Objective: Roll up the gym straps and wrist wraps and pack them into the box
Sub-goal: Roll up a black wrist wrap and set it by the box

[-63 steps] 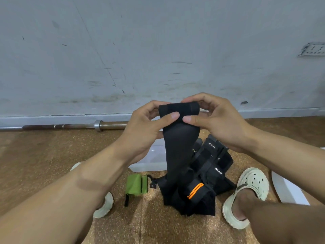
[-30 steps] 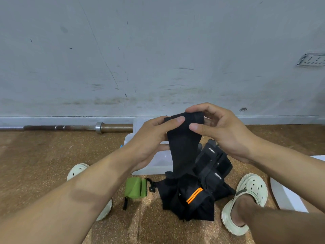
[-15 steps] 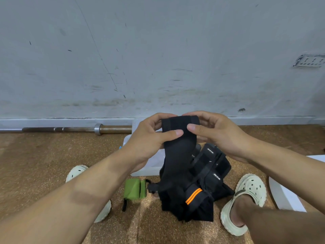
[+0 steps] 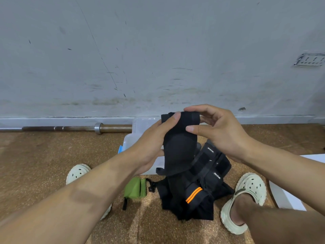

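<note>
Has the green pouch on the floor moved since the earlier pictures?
No. The green pouch lies in the same spot, just left of the black pile of straps, between the two shoes.

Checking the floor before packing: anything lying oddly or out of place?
Nothing damaged. The black straps lie in a tangled heap between the feet, the green wrap loose beside it, all still outside the clear box.

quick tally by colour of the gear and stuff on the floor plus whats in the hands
Black: 2 (the black fabric strap gripped at its rolled top by the left hand and right hand; the heap of black wraps with an orange stripe, separate pieces not countable)
Green: 1 (green rolled fabric wrap)
Clear: 1 (clear plastic box)
Cream: 2 (cream perforated clogs)
Steel: 1 (steel barbell)
Total: 7
</note>
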A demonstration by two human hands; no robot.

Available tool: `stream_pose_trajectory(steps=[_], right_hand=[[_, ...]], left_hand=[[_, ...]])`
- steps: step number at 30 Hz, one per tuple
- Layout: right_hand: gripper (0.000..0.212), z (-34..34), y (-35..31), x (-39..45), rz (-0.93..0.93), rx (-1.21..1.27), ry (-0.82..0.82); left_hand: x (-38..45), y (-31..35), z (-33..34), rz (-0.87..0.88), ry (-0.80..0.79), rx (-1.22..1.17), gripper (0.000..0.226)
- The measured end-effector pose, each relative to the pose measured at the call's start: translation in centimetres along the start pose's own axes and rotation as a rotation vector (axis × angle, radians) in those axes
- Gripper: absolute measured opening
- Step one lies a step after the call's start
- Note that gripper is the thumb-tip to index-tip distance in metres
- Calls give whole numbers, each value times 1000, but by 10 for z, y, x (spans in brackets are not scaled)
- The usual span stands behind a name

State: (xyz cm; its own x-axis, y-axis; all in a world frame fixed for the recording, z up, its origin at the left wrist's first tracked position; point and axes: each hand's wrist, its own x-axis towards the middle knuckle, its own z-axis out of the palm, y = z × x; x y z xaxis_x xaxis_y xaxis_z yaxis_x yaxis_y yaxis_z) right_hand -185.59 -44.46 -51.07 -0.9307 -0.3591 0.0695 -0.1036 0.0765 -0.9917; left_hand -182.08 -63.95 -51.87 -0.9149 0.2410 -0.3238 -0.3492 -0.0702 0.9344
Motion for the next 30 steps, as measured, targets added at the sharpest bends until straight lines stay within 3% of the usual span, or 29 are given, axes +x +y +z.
stream_pose_trajectory(steps=[6, 12, 16, 24, 30], right_hand=[[43, 4, -1, 0, 7, -22, -27], [59, 1, -4, 7, 194, 62, -32], [44, -3, 3, 6, 304, 20, -166], [35, -1, 6, 5, 216, 65, -82], [43, 1, 1, 3, 104, 40, -45]], left_hand=[[2, 0, -2, 24, 74, -43, 36], [6, -2, -8, 27, 100, -65, 42], [6, -1, -8, 34, 124, -121, 38], [4, 0, -7, 46, 107, -163, 48], [5, 3, -10, -1, 71, -122, 48]])
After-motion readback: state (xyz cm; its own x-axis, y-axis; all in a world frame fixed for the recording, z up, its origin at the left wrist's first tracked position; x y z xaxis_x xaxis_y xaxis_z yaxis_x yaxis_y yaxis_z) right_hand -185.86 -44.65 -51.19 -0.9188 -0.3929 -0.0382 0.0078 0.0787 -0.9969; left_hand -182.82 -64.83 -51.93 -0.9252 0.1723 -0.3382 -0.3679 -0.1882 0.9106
